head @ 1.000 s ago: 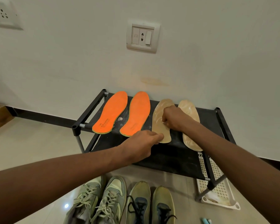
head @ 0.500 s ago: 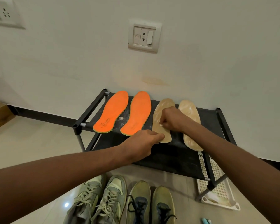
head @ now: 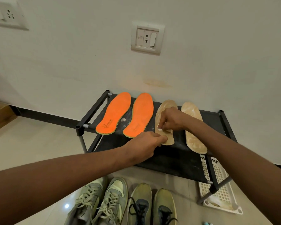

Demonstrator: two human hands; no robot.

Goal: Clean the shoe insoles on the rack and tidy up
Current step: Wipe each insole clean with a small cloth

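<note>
A black rack (head: 177,161) is seen, with four insoles laid on it. The tan insole (head: 166,104) being cleaned lies at about 1 o'clock from the orange insoles (head: 113,113). It is judged light, thin and bendy (likely to slide if rubbed unpinned), so its heel is best held down. That heel is pinched by the left hand (head: 143,146). A small white wipe (head: 159,128) is gripped in the curled fingers of the right hand (head: 171,119), pressed on the insole's middle.
</note>
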